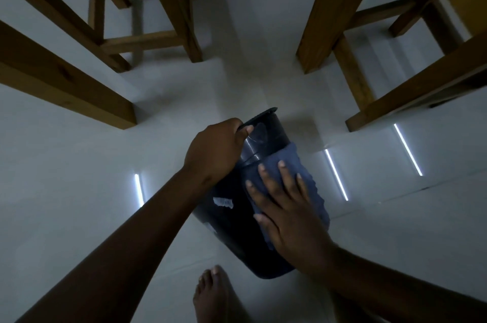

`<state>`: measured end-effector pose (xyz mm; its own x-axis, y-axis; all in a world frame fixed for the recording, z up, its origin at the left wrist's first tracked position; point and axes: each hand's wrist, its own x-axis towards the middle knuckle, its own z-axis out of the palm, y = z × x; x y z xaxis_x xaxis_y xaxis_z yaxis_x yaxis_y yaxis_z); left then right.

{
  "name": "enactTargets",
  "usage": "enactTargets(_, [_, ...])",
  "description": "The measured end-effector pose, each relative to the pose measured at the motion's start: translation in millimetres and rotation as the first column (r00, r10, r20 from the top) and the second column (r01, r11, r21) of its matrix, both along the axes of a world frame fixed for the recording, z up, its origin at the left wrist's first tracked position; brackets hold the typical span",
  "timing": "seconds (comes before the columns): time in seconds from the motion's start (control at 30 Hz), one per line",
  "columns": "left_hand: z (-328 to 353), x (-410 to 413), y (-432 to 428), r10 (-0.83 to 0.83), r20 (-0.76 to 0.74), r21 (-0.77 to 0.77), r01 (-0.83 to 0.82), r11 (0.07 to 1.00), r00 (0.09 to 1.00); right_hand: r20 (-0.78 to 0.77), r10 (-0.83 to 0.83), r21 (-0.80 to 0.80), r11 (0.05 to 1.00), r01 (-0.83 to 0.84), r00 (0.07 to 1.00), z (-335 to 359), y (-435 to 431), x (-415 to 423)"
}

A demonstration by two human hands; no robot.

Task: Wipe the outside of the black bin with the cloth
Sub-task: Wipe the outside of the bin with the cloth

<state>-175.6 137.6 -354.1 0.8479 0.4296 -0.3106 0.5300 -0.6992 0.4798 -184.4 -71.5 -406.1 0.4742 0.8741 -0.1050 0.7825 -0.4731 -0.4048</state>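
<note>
A black bin (232,225) lies tilted above the pale floor in the middle of the view, its rim pointing away from me and a torn white label on its side. My left hand (216,148) grips the bin at its rim. A blue cloth (297,172) is draped over the bin's upper right side. My right hand (287,212) lies flat on the cloth with fingers spread, pressing it against the bin's outer wall.
Wooden chair legs (171,6) stand at the back left and a wooden table leg (332,17) with crossbars at the back right. A thick wooden beam (66,77) juts in from the left. My bare foot (213,293) rests on the glossy floor (79,191) below the bin.
</note>
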Motion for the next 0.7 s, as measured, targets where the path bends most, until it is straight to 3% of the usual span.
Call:
enactTargets(0.07, [3.3, 1.2, -0.2, 0.005, -0.001, -0.061, -0.005, 0.998, 1.000, -0.040, -0.006, 0.051, 0.999, 0.008, 0.999, -0.8, 7.5, 13.1])
enactTargets(0.2, [17.3, -6.5, 14.4, -0.048, -0.076, -0.342, 0.019, 0.939, 0.996, -0.379, -0.221, 0.106, 0.954, 0.279, 0.898, -4.2, 10.2, 42.1])
enactTargets(0.27, [17.4, -20.9, 23.7, -0.102, -0.099, -0.351, 0.062, 0.935, 0.990, -0.445, -0.214, 0.113, 0.950, 0.291, 0.870, -8.0, 5.6, 45.0])
enactTargets(0.33, [13.9, -31.8, 22.7, -0.072, -0.074, -0.257, 0.051, 0.965, 0.995, -0.405, -0.196, 0.113, 0.959, 0.261, 0.893, -7.5, 0.9, 35.7])
enactTargets(0.4, [6.8, -30.4, 15.8, -0.044, 0.006, -0.164, 0.045, 0.985, 0.999, -0.243, -0.163, 0.068, 0.980, 0.185, 0.956, -5.2, -2.8, 15.9])
enactTargets(0.47, [4.8, -20.6, 9.0, -0.046, 0.059, -0.144, 0.054, 0.988, 0.997, -0.054, -0.032, 0.017, 0.999, 0.033, 0.998, -3.4, -3.2, -4.5])
enactTargets(0.53, [7.1, -9.5, 9.2, -0.051, 0.061, -0.188, 0.062, 0.980, 0.997, 0.010, 0.030, 0.028, 0.999, -0.030, 0.999, -2.4, 0.7, -3.2])
enactTargets(0.6, [11.2, -7.9, 14.7, -0.073, 0.027, -0.269, 0.077, 0.960, 0.997, -0.056, -0.041, 0.089, 0.995, 0.046, 0.998, -1.3, 7.6, 16.6])
enactTargets(0.7, [12.1, -22.9, 22.7, -0.095, -0.033, -0.334, 0.078, 0.939, 0.995, -0.299, -0.236, 0.133, 0.949, 0.285, 0.925, -0.8, 10.6, 49.4])
